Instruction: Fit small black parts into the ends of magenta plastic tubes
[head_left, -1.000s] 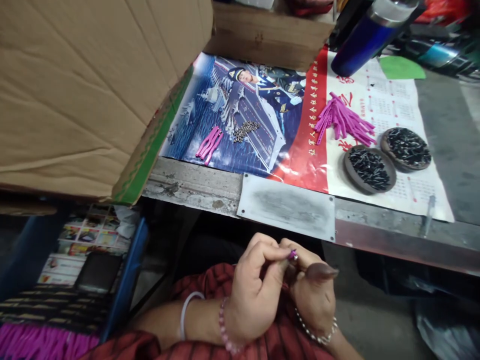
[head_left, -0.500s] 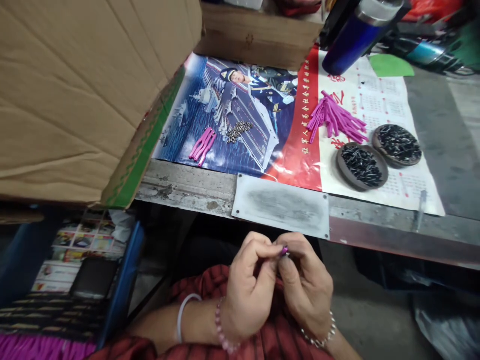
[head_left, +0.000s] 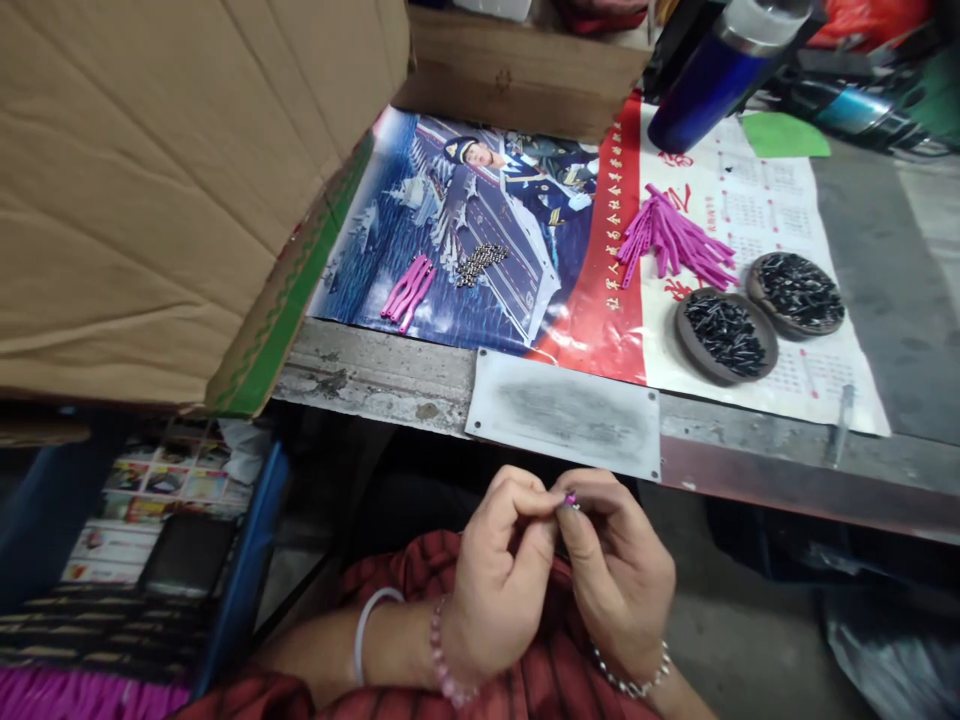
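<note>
Close to my lap, my left hand (head_left: 506, 570) and my right hand (head_left: 615, 560) meet fingertip to fingertip. Between them is a small purple piece (head_left: 570, 498) with a shiny bit at its end; most of it is hidden by the fingers. Both hands are closed in a pinch on it. On the poster beyond lie several pink strips (head_left: 408, 290) at the left and a small heap of metal beads (head_left: 482, 263). A larger pile of pink strips (head_left: 675, 240) rests to the right, near two round bowls (head_left: 682, 345) full of small dark pins.
A big cardboard box (head_left: 150, 200) stands at the left of the table. A white plate (head_left: 562, 415) lies at the table's front edge. A blue bottle (head_left: 697, 90) is at the back right. Below left, a blue crate (head_left: 247, 560) holds pink and black pieces.
My right hand has shifted slightly to the right and turned a little, with the fingertips still meeting at the purple piece. The things on the table have stayed where they were.
</note>
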